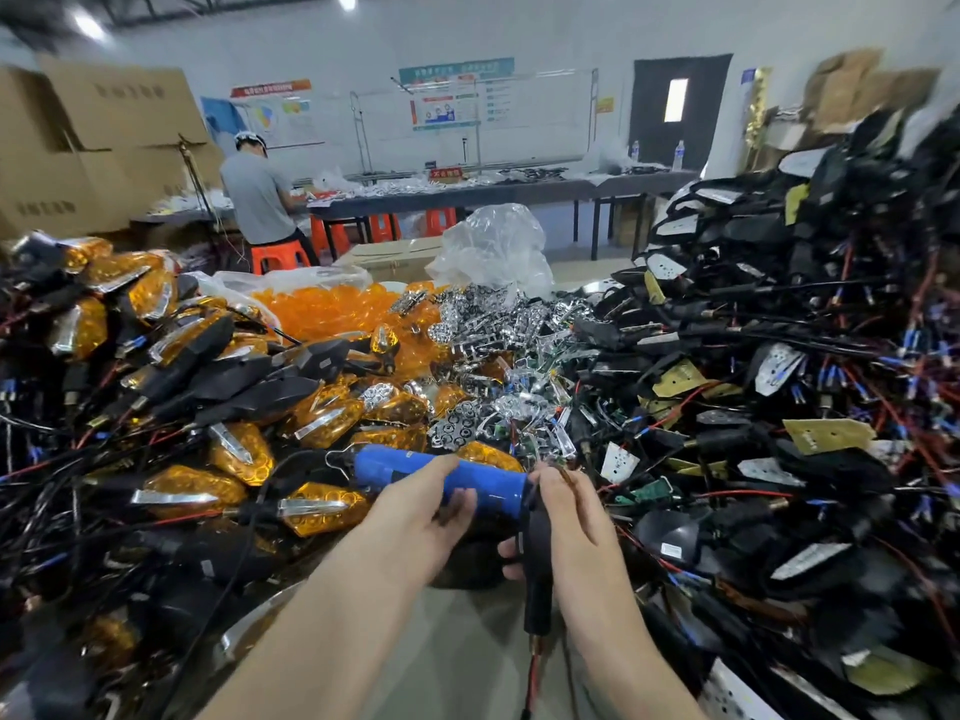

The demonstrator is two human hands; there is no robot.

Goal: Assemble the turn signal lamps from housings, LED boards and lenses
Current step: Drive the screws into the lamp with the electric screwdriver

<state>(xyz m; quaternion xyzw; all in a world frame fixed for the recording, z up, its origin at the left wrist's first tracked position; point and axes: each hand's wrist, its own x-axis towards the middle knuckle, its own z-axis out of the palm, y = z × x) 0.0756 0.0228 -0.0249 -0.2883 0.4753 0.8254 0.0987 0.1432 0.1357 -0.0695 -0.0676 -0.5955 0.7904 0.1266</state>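
Lamps (236,452) lie finished at left, housings (779,324) wait right; left hand (415,514) grips cylinder (395,462), right hand (574,517) holds a black stem (537,558).

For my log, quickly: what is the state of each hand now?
Left hand: closed around the blue cylinder.
Right hand: closed, holding the black housing.

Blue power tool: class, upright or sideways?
Sideways: the blue power tool lies horizontal, gripped by the left hand; the right hand holds a black lamp housing.
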